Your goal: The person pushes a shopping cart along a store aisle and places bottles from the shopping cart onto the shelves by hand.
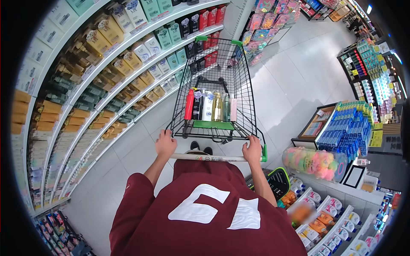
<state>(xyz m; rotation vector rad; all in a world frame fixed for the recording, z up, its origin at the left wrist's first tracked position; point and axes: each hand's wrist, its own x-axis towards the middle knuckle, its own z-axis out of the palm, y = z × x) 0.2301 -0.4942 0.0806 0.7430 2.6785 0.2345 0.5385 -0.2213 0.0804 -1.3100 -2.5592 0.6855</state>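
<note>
A black wire shopping cart (252,106) with green corner pieces stands in front of me. My left hand (165,144) is curled at its near left corner, beside the pale handle bar (209,158). At the near right corner, my right hand (252,149) has its fingers bent over the frame. Several bottles stand in a row inside, by the green flap (212,125): a red bottle (188,105), a black bottle (197,106), a white pump bottle (207,107), a golden bottle (216,109), a green bottle (226,110) and a pink one (233,110).
Curved-looking shelves (124,87) of bottles line the left side. Ahead hangs a rack of colourful packets (267,21). To the right are blue boxes (346,128), a clear container of pastel puffs (315,163), a green-rimmed black basket (278,183) and a lower bottle shelf (324,222).
</note>
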